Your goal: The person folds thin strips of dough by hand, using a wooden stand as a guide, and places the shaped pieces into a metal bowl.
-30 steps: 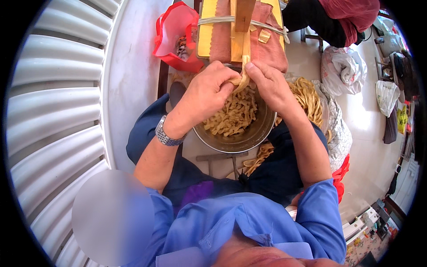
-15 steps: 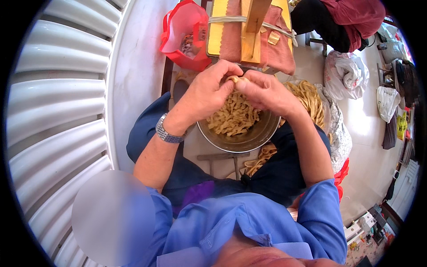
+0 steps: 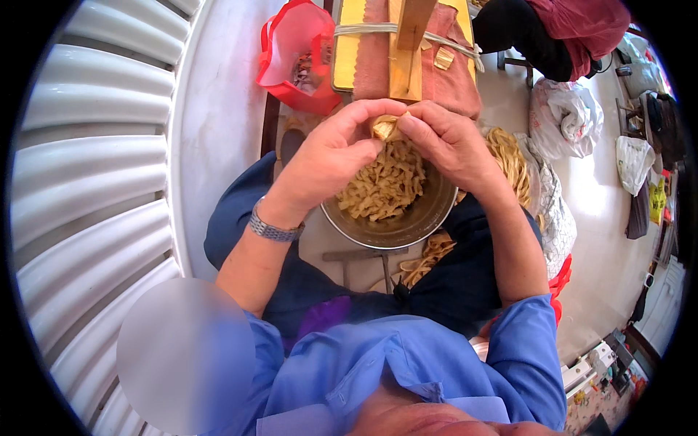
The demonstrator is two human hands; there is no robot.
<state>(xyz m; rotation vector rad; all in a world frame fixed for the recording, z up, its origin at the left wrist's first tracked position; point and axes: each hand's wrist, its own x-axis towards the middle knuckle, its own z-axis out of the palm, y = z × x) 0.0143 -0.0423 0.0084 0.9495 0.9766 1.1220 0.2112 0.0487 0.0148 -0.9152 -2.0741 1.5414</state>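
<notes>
My left hand (image 3: 336,156) and my right hand (image 3: 443,149) meet over a steel pot (image 3: 392,240), both pinching a small bunched piece of a yellow strip (image 3: 385,126). The pot holds many short, crinkled yellow pieces (image 3: 374,192). Just beyond my hands, a wooden upright (image 3: 407,47) on a flat wooden bar stands on a pink cloth (image 3: 449,91) over a yellow board (image 3: 349,14), with white cord (image 3: 363,29) tied across. Long yellow strips (image 3: 509,163) lie heaped right of the pot.
A radiator (image 3: 87,225) runs along my left. A red bag (image 3: 283,62) stands at the back left. A seated person in dark trousers (image 3: 531,51) is at the back right, near white plastic bags (image 3: 556,120). My legs (image 3: 240,211) flank the pot.
The strip that hung down from the wooden bar is now off it and bunched between my fingers. My hands have drawn closer together, my fingers curling around the piece.
</notes>
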